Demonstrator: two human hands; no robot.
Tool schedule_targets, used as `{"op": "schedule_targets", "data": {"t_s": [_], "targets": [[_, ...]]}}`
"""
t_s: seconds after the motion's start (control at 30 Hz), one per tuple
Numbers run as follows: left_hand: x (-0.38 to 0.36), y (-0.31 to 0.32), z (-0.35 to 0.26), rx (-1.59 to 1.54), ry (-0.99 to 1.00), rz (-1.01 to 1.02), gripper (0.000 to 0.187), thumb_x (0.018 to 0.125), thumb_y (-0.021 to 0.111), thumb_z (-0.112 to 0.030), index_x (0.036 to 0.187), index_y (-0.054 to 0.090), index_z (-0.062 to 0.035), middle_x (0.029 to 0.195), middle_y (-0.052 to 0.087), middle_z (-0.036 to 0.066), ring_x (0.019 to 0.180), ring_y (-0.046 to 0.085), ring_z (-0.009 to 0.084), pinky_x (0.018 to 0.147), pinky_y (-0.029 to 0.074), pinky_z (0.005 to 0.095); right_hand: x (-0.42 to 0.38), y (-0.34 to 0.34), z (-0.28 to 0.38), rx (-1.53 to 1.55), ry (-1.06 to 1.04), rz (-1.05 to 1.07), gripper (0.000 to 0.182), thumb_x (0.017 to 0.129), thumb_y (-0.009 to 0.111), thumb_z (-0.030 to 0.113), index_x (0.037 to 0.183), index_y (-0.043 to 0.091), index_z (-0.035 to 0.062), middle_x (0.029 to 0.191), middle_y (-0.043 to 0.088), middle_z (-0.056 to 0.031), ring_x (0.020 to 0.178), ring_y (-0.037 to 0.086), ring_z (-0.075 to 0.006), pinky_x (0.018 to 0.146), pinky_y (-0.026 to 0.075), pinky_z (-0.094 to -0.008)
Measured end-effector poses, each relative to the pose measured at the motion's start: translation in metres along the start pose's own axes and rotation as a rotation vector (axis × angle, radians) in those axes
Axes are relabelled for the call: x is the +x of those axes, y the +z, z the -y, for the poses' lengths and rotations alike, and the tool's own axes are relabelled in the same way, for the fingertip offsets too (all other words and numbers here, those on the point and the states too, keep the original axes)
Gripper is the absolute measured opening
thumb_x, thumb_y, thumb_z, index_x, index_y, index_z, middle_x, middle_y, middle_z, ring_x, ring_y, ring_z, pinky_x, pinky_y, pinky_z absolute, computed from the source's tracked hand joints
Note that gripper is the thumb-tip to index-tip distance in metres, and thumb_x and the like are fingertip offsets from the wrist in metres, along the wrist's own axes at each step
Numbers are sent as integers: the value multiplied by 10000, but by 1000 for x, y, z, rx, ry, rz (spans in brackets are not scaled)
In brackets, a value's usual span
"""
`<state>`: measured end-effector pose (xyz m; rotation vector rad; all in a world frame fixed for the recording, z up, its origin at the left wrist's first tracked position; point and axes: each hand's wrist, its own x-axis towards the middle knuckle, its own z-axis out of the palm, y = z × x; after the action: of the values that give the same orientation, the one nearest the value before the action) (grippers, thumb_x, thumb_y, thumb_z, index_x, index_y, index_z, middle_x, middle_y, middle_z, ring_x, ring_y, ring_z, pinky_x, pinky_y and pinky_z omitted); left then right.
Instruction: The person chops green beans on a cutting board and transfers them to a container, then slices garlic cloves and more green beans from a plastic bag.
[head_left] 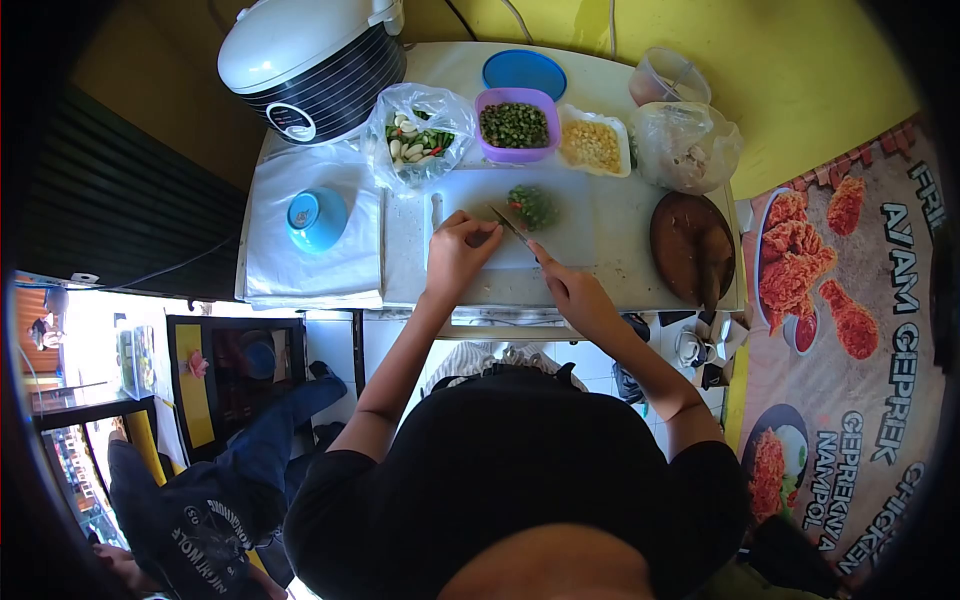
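My right hand [577, 292] grips a small knife [512, 229], its blade slanting up and left over a white cutting board [572, 205]. My left hand [463, 250] is closed in a pinch at the board's left part, close to the blade; whatever is between its fingers is too small to make out. Just beyond the knife tip lies a pile of chopped green pieces [533, 206] with a bit of red. Behind the board stand a purple container [518, 154] of chopped green pieces, a plastic bag [396, 173] with garlic cloves and chillies, and a white tray [618, 170] of pale chopped pieces.
A rice cooker [320, 75] stands back left, a blue bowl [318, 220] upside down before it. A blue lid [524, 74] lies at the back. On the right are a plastic bag [690, 150] and a brown stone mortar [680, 250]. Another person [200, 510] is at lower left.
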<state>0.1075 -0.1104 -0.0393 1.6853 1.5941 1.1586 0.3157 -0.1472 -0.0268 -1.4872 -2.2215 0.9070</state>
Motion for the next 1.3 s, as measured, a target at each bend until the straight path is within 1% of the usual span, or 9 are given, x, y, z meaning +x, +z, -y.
{"op": "schedule_targets", "data": {"t_s": [0.2, 0.37, 0.8, 0.87, 1.0, 1.07, 1.1, 1.17, 1.3], "targets": [[1, 0, 3, 3, 24, 20, 156, 765, 746, -117, 881, 733, -14, 779, 628, 77, 621, 613, 153, 607, 501, 283, 7, -4, 3, 193, 34, -26, 500, 945, 498, 136, 1425, 402, 241, 686, 570, -220, 560, 567, -343, 593, 466, -387], [1, -1, 2, 8, 41, 20, 157, 765, 747, -115, 888, 736, -19, 791, 630, 77, 619, 596, 154, 606, 496, 291, 7, 2, -5, 246, -63, -67, 511, 941, 522, 141, 1426, 403, 247, 642, 494, -201, 513, 448, -273, 579, 444, -347], [-2, 1, 7, -46, 47, -36, 163, 753, 758, -111, 896, 746, -31, 795, 628, 87, 636, 608, 168, 610, 495, 285, -8, -3, 12, 174, -11, -85, 509, 948, 524, 163, 1425, 398, 286, 589, 486, -198, 475, 494, -296, 538, 438, -353], [-2, -1, 5, -42, 31, -39, 165, 751, 759, -111, 896, 746, -34, 794, 627, 87, 638, 609, 166, 610, 495, 285, -8, -5, 14, 169, 43, -47, 504, 958, 522, 158, 1429, 396, 284, 594, 366, -118, 525, 334, -138, 543, 395, -276], [-5, 1, 7, -51, 29, -67, 163, 744, 761, -113, 889, 749, -40, 786, 624, 84, 629, 604, 163, 608, 496, 283, -8, 3, 7, 132, 11, -61, 513, 953, 514, 140, 1432, 394, 282, 589, 424, -167, 480, 418, -201, 545, 423, -317], [-5, 0, 5, -44, 16, -67, 161, 740, 762, -115, 882, 749, -41, 781, 622, 83, 630, 604, 165, 609, 497, 285, -8, 11, 5, -29, 0, -117, 523, 947, 504, 122, 1433, 390, 277, 613, 490, -201, 504, 522, -304, 557, 449, -370], [-6, 0, 5, -38, 7, -64, 158, 736, 764, -117, 875, 749, -42, 776, 620, 82, 631, 603, 167, 611, 497, 286, -6, 14, 5, -29, -2, -110, 523, 947, 504, 122, 1433, 390, 277, 613, 490, -201, 504, 522, -304, 557, 449, -370], [-5, 0, 8, -36, 4, -62, 158, 734, 763, -119, 870, 748, -41, 774, 618, 82, 636, 604, 169, 615, 498, 288, -4, 19, 6, -127, 28, -68, 564, 950, 473, 180, 1464, 294, 325, 642, 592, -198, 586, 606, -380, 575, 473, -485], [-5, 0, 6, -43, -4, -60, 157, 733, 759, -123, 863, 745, -37, 776, 617, 83, 646, 605, 171, 620, 497, 291, -5, 19, 10, -14, 41, -109, 525, 942, 505, 111, 1430, 395, 269, 630, 515, -218, 512, 528, -331, 563, 456, -376]]}}
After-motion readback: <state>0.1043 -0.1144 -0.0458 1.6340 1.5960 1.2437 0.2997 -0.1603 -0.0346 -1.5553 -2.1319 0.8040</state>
